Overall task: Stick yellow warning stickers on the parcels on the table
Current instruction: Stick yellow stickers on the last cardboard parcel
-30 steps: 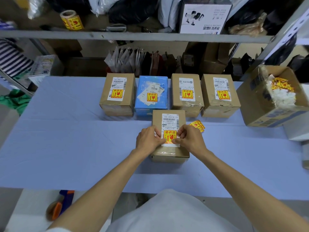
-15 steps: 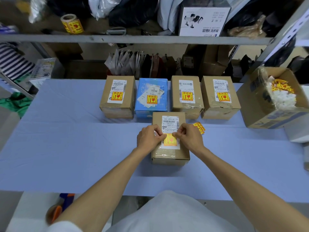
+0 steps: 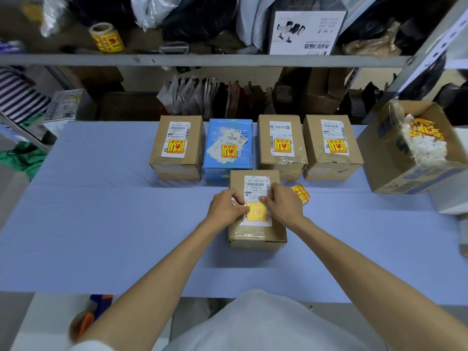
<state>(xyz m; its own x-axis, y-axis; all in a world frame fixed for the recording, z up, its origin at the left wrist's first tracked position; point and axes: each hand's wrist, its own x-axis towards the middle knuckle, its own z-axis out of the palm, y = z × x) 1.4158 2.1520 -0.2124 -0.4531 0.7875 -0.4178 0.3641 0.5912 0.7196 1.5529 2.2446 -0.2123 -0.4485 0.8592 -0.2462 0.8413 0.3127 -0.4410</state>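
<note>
A small brown parcel [image 3: 257, 236] sits on the blue table [image 3: 101, 224] right in front of me. A yellow warning sticker [image 3: 257, 212] lies on its white shipping label and looks pale and blurred. My left hand [image 3: 226, 207] pinches the sticker's upper left corner with curled fingers. My right hand [image 3: 283, 205] pinches its upper right corner. A few loose yellow stickers [image 3: 301, 193] lie on the table just right of the parcel.
Behind stands a row of parcels, each bearing a yellow sticker: brown [image 3: 177, 148], blue [image 3: 228, 148], brown [image 3: 281, 145], brown [image 3: 331, 148]. An open carton [image 3: 395, 168] with stickers stands at the right. A sticker roll [image 3: 106, 38] sits on the shelf above.
Both hands have shifted from the sticker's sides to its top corners. The sticker, sharp a second ago, now looks pale and blurred. The parcel has not moved.
</note>
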